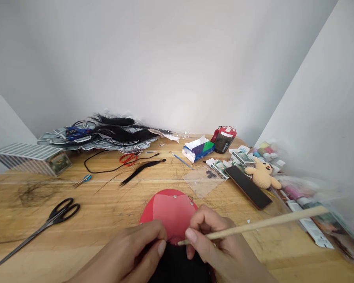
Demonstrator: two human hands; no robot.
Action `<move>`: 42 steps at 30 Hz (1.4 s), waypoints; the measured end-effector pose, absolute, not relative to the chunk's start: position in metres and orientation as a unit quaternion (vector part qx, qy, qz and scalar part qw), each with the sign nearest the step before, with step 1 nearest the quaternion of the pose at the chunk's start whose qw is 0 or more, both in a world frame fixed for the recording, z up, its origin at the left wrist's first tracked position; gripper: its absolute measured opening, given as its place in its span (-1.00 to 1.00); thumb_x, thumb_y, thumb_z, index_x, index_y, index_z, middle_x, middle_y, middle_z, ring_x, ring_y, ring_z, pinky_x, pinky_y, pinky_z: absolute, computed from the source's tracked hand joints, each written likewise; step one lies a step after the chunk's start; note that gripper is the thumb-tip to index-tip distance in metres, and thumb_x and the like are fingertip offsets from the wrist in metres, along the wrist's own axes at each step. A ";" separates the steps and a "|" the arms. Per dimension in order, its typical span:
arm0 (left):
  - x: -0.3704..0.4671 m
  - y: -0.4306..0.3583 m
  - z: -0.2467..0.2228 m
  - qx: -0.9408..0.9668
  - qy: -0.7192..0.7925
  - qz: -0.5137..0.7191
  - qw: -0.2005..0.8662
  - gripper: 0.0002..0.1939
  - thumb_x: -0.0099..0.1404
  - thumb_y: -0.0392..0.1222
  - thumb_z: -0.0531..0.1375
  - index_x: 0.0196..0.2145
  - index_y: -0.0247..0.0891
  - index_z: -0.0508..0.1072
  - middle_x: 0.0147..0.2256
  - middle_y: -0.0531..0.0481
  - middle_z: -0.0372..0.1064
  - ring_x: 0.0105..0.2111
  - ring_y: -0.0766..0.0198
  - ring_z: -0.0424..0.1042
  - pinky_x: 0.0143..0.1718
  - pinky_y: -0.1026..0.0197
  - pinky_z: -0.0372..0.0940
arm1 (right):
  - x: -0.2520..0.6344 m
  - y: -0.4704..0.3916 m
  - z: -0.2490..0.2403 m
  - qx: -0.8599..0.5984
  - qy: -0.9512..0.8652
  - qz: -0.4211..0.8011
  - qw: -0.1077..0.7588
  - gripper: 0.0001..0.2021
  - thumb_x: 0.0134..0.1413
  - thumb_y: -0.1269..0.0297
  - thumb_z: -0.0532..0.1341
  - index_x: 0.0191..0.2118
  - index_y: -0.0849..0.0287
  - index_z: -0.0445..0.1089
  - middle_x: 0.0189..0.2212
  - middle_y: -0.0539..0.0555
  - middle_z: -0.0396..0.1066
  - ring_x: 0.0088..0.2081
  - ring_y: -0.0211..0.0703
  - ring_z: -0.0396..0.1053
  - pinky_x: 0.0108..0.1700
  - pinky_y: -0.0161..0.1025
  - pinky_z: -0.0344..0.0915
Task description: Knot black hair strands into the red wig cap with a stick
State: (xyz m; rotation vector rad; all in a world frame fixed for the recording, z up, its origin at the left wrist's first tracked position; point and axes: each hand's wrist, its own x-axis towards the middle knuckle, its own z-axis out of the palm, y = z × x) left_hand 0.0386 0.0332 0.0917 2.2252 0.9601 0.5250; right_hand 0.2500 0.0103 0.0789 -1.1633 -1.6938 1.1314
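A long pale wooden stick [262,224] with a tapered tip is pinched in my right hand [215,236]. Its tip points left, at the seam between a pink panel and black hair-like material [177,263]. The pink panel [172,212] covers a round red form [149,208] held by silver pin heads. My left hand [135,247] is closed at the same seam, thumb against forefinger, close to the stick's tip. What its fingertips grip is hidden. Both hands rest low over the form, a small gap apart.
Black-handled scissors [51,220] lie left. Behind are a hair bundle [141,169], a thin blue brush [181,160], a tissue pack [197,149] and black hair on patterned bags [120,133]. On the right are a phone [247,186], a crocheted toy [262,173] and a small box [243,156].
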 end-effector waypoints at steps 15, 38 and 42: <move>0.051 0.039 0.113 0.865 0.423 0.025 0.267 -0.70 0.39 -0.18 0.00 -0.39 -0.19 0.49 -0.49 0.08 0.45 -0.51 0.29 0.39 -0.49 0.36 0.15 | 0.251 0.010 0.075 -0.440 -0.610 0.521 0.404 -0.71 0.31 0.06 0.15 -0.38 0.11 0.25 -0.52 -0.07 0.36 -0.51 -0.28 0.17 -0.45 -0.33 0.08; 0.051 0.015 0.102 0.950 0.232 0.095 -0.184 -0.83 0.25 -0.42 0.12 -0.32 -0.20 0.46 -0.52 0.03 0.46 -0.57 0.20 0.42 -0.55 0.22 0.17 | 0.247 0.016 0.071 -0.414 -0.554 0.557 0.459 -0.66 0.24 -0.03 0.22 -0.39 0.14 0.29 -0.59 -0.10 0.35 -0.55 -0.30 0.16 -0.45 -0.34 0.09; 0.046 0.012 0.114 0.953 0.219 0.111 -0.178 -0.80 0.31 -0.42 0.11 -0.25 -0.18 0.46 -0.46 0.06 0.48 -0.50 0.23 0.44 -0.49 0.22 0.19 | 0.246 0.016 0.071 -0.411 -0.559 0.552 0.463 -0.66 0.25 -0.02 0.22 -0.39 0.14 0.30 -0.59 -0.09 0.36 -0.56 -0.30 0.16 -0.46 -0.34 0.10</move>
